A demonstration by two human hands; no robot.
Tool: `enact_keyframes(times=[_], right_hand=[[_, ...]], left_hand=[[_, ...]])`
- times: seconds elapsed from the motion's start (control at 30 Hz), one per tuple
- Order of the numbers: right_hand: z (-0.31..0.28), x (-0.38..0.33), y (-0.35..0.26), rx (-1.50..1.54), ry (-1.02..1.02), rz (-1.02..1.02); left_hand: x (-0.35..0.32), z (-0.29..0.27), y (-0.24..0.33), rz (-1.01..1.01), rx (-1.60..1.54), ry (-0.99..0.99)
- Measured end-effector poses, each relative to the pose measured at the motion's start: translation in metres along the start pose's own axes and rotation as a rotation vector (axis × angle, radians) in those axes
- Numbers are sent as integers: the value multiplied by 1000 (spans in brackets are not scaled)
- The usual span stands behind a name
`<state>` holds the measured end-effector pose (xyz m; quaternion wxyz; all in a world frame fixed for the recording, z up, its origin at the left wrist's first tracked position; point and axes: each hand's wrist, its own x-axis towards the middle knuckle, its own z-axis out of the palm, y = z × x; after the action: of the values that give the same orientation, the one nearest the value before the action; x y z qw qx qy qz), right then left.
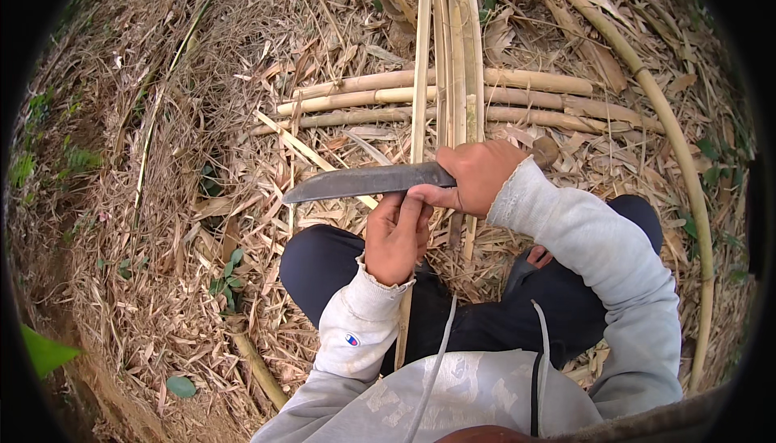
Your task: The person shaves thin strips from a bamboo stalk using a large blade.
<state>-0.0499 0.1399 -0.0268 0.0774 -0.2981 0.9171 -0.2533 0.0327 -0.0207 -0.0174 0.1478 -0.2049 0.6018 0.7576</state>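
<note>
The right hand [478, 175] is wrapped tight around the handle of a big knife [368, 181]. The handle is hidden inside the fist, so only the dark grey blade shows, pointing to the person's left. The left hand [396, 237] sits just under the blade, and its fingers [412, 210] are closed on a thin bamboo strip [419, 79]. The fingertips curl away from the camera, so how they press on it is hard to see.

The strip runs from the top of the picture down past the knife. Then the left hand covers it, and a piece shows again below the wrist, against the dark trousers. More long strips [461, 47] lie close beside it, and their top ends are cut off by the edge of the picture.

Some round bamboo poles [533, 81] lie across under the strips. Dry leaves [162, 281] cover the ground. A long bent stalk [687, 176] curves down the right side.
</note>
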Motion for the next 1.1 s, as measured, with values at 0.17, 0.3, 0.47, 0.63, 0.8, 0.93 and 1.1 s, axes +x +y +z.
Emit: enact_keyframes(times=[0.17, 0.3, 0.47, 0.63, 0.8, 0.93, 1.1], right_hand=[[0, 2, 4, -8, 70, -78], [0, 5, 16, -112, 66, -108], [-8, 13, 49, -142, 68, 40], [-4, 1, 23, -32, 64, 15], [-12, 10, 50, -109, 153, -34], [-7, 19, 61, -178, 132, -6], [-31, 37, 140, -36, 259, 464]], left_hand=[[-3, -2, -11, 242, 234, 65], [-3, -2, -9, 238, 446, 142], [-6, -3, -9, 250, 404, 194], [-8, -4, -16, 413, 491, 212], [-19, -4, -11, 319, 535, 175], [-12, -6, -13, 384, 622, 207], [-24, -16, -11, 259, 535, 137]])
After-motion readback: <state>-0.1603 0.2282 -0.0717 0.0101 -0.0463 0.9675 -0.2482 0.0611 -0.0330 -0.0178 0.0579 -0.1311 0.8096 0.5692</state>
